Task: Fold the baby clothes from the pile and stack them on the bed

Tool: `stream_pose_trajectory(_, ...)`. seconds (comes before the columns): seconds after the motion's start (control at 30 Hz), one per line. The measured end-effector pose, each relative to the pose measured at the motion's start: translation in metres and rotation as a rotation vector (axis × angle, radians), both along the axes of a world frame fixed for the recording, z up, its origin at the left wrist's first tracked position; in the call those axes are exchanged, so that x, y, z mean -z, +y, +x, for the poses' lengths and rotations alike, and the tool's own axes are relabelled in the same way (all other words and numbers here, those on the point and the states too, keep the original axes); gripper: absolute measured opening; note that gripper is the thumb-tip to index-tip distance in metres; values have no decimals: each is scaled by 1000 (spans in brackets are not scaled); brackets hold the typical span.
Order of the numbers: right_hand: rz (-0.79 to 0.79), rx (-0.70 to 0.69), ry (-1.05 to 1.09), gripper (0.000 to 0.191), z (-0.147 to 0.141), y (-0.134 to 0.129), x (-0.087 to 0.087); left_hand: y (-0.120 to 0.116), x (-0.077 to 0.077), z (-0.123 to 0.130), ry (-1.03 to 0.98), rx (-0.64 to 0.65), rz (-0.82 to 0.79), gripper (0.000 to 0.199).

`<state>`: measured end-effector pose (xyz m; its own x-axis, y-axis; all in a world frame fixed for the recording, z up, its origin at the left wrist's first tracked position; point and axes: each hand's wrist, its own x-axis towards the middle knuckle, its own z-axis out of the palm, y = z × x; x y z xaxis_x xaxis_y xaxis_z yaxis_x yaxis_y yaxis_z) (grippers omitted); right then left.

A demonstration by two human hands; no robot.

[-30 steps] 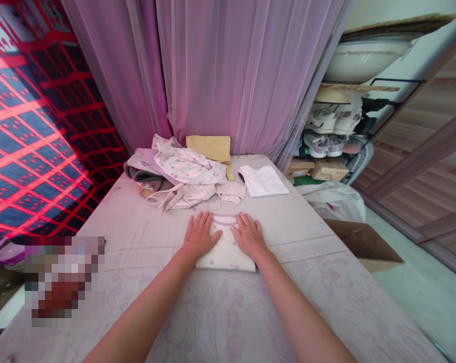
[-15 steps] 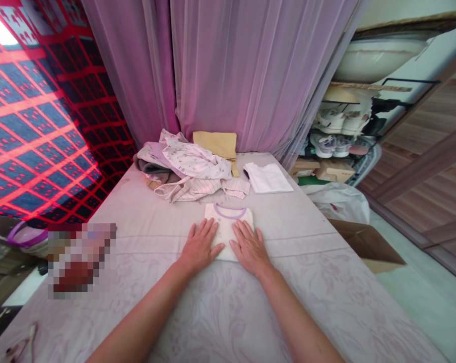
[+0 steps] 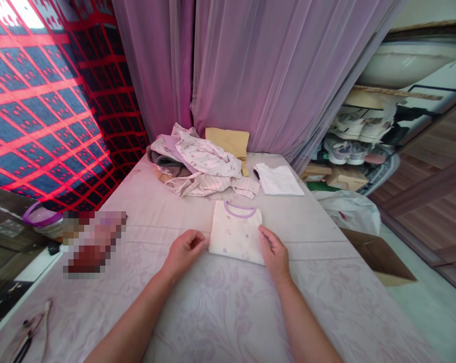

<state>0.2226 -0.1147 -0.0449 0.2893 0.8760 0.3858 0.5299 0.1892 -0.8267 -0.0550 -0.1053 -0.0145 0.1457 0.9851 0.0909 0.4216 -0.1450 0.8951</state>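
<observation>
A folded white shirt (image 3: 235,234) with a purple neckband and small printed motifs lies flat on the bed, its collar facing away from me. Just off its left edge is my left hand (image 3: 185,250), fingers curled in to meet the thumb, with nothing visible in them. My right hand (image 3: 275,252) has its thumb and fingers closed at the shirt's right edge, seeming to pinch it there. The fingers' far sides are partly hidden.
Behind lies a heap of rumpled clothes (image 3: 208,157), beside a folded yellow cloth (image 3: 228,141) and a folded white garment (image 3: 281,180). A cardboard box (image 3: 379,252) and shoe shelves (image 3: 348,151) stand right of the bed (image 3: 212,312). Cables (image 3: 44,322) lie front left.
Both hands were spread flat on the shirt; they have lifted off and moved apart to its two sides, fingers now closed. The view has shifted slightly, moving the scene rightward.
</observation>
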Motion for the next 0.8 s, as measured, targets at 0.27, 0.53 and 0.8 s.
stream_pose_trajectory(0.27,36,72,-177,30,1,-5,-2,-19,-10,12,437,81,124,8)
stream_pose_trajectory(0.53,15,151,-542,27,12,-33,-1,-20,-1,15,399,25,212,13)
stream_pose_trajectory(0.8,3,90,-408,24,14,-32,0,-18,2,14,278,45,209,17)
